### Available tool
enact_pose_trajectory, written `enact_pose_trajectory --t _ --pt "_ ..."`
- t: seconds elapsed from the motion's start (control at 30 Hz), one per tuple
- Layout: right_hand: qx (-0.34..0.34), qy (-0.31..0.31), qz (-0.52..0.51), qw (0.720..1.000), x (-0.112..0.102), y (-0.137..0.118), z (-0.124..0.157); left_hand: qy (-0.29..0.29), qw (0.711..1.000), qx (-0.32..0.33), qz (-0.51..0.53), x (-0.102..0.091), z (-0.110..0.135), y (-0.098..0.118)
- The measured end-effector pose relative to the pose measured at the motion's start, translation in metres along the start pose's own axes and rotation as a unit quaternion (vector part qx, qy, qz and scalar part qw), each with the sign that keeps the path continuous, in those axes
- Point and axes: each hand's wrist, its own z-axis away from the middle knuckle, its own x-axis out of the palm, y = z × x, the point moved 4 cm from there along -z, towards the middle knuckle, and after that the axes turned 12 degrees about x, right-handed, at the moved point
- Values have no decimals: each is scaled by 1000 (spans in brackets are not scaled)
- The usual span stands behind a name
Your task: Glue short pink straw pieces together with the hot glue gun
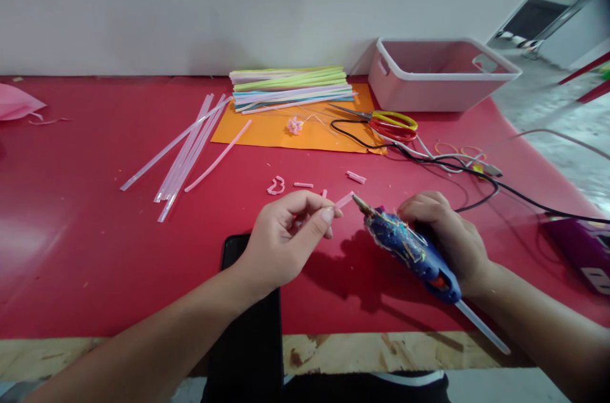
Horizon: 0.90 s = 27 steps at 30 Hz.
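My left hand (286, 241) pinches a short pink straw piece (343, 201) between thumb and fingers, just above the red table (95, 250). My right hand (448, 238) grips a blue glue gun (410, 250); its metal nozzle points left and nearly touches the straw piece's free end. A clear glue stick sticks out of the gun's back. Several cut pink straw bits (286, 185) lie on the table just beyond my hands.
A black phone (250, 327) lies under my left forearm. Clear glue sticks (185, 152) lie at the left, a stack of coloured straws (290, 88) on orange paper (267, 133). Scissors (391, 123), a pink bin (438, 72), black cables (476, 171) sit at the right.
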Motion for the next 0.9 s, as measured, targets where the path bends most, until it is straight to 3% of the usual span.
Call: enact_pose_trajectory --t 0.17,0.5,0.9 --pt "-22 -41 9 999 3 -4 -2 -9 999 -23 22 1 -2 0" --pt "-19 -38 21 999 4 -4 -2 -30 998 -34 52 2 -1 -5" --pt "-29 -28 24 999 2 -5 -3 -34 998 22 48 4 -2 -1"
